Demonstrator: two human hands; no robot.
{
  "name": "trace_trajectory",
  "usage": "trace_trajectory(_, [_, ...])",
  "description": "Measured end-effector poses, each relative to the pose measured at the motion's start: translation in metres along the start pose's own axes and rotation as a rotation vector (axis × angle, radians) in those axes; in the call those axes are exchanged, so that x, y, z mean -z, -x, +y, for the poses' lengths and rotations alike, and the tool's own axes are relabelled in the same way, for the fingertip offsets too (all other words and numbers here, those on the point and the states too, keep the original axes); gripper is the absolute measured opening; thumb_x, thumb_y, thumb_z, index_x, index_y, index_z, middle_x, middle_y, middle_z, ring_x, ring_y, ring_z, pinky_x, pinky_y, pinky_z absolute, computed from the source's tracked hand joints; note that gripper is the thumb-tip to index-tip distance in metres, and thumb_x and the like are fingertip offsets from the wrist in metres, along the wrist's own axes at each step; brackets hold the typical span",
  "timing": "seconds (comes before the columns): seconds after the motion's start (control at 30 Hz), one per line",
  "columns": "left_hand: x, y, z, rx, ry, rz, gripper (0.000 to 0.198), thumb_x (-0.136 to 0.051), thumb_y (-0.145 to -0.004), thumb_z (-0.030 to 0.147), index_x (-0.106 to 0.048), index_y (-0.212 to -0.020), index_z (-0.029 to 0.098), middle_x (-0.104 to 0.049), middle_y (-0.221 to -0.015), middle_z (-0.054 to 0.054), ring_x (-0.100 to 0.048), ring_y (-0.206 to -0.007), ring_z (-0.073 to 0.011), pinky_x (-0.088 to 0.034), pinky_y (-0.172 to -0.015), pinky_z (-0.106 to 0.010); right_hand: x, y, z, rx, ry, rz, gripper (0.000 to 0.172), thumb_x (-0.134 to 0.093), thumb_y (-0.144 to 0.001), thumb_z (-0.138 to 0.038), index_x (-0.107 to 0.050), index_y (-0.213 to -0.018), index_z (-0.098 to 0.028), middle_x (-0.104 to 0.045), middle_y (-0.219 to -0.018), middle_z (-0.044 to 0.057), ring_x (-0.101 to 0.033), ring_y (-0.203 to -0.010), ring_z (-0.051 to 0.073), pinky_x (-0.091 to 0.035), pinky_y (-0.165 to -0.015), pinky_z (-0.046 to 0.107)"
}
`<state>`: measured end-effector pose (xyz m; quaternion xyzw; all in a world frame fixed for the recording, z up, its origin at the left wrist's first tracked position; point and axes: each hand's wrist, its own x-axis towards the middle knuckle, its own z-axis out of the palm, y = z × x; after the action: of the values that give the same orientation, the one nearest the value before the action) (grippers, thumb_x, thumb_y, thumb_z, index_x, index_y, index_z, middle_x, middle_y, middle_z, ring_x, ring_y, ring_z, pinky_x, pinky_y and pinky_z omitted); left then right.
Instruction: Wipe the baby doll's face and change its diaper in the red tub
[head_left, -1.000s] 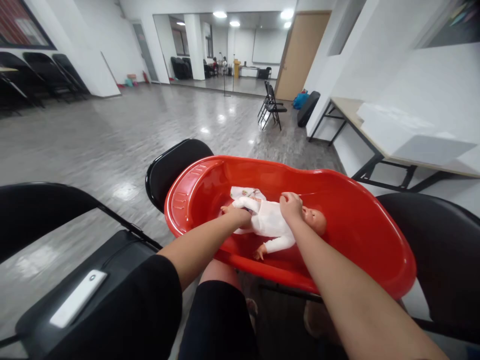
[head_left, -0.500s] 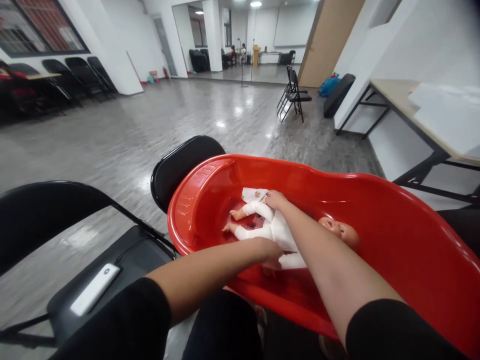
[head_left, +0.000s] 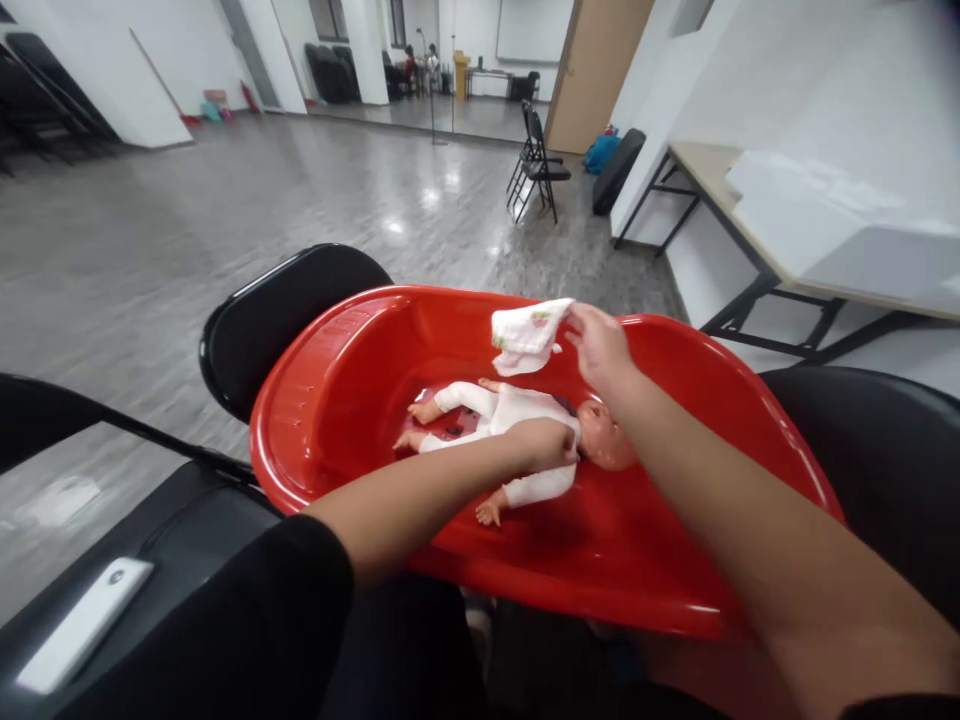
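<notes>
Now the right hand [head_left: 600, 350] is pinching a washcloth [head_left: 525, 335] above the red tub [head_left: 360, 340], fingers together; the left hand [head_left: 541, 446] is lying on a baby doll [head_left: 517, 412], fingers seemingly together.

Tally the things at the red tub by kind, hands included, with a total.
Red plastic baby tub: 1
Baby doll: 1
White washcloth: 1
Hands, left hand and right hand: 2
Total: 5

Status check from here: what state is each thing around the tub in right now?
Baby doll: on its back in the tub, dressed in white.
White washcloth: held up above the tub.
Left hand: resting on the doll's upper chest.
Right hand: pinching the washcloth's edge.
Red tub: resting on black folding chairs.
</notes>
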<state>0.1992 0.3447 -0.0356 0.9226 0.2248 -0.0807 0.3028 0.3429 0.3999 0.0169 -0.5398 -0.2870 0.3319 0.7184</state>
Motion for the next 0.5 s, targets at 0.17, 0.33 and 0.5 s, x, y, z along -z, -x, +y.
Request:
trace_trajectory(0.17, [-0.012, -0.05, -0.005, -0.019, 0.076, 0.321, 0.061, -0.08, -0.078, 0.056, -0.058, -0.123, 0.023, -0.069, -0.115, -0.005, -0.064, -0.105, -0.0264, -0.049, -0.087, -0.034, 0.079, 0.01, -0.072, 0.096, -0.132, 0.246, 0.016, -0.065, -0.079, -0.025, -0.061, -0.093, -0.017, -0.067, -0.095, 0.001, -0.066, -0.097, 0.016, -0.058, -0.076, 0.029])
trace_trajectory(0.33, [-0.037, -0.069, -0.015, 0.067, -0.114, 0.276, 0.104, -0.079, -0.073, 0.061, -0.03, -0.153, 0.017, -0.068, -0.121, -0.013, -0.059, -0.117, -0.0343, -0.034, -0.105, -0.051, 0.137, 0.029, -0.094, 0.105, -0.105, 0.409, 0.01, -0.061, -0.08, -0.021, -0.062, -0.088, -0.014, -0.067, -0.092, 0.004, -0.067, -0.091, 0.016, -0.059, -0.072, 0.025])
trace_trajectory(0.5, [-0.035, -0.05, -0.027, 0.091, -0.265, 0.276, 0.083, -0.068, -0.082, 0.046, -0.033, -0.153, 0.021, -0.062, -0.133, -0.015, -0.053, -0.124, -0.0355, -0.027, -0.107, -0.054, 0.161, 0.038, -0.089, 0.012, -0.02, 0.429, 0.007, -0.061, -0.081, -0.019, -0.059, -0.085, -0.014, -0.064, -0.086, 0.004, -0.064, -0.076, 0.012, -0.055, -0.063, 0.02])
